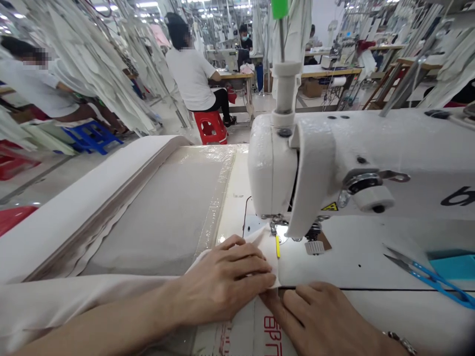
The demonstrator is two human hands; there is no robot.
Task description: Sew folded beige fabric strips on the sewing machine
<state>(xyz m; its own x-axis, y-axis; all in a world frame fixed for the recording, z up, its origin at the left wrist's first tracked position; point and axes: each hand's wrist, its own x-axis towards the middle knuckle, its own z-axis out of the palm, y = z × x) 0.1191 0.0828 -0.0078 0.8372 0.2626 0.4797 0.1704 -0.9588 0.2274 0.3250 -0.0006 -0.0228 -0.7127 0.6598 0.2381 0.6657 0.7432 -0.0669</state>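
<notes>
At the needle: I see the pale cloth (265,247) with its narrow end at the presser foot (273,228) of the white sewing machine (315,163); from there it runs under my left hand and spreads leftward over the table (230,212).
Left hand: I have it (222,282) palm down on the cloth, fingers slightly bent and close together, their tips near the cloth's right edge; its thumb is hidden, so I cannot tell whether it pinches.
Right hand: I have it (319,316) at the cloth's near corner, one finger reaching to just below the left fingertips, the others curled; I cannot tell whether it grips the cloth. A bracelet (401,341) circles the wrist.
Yellow strip: it (277,246) lies just right of the cloth's end, below the foot.
Snips: the blue-handled pair (426,277) lies on the right, blades pointing toward the machine, beside a teal piece (454,267).
Workshop: beyond the table, one person (193,74) sits on a red stool (210,127), another (48,89) on a blue stool (92,136).
</notes>
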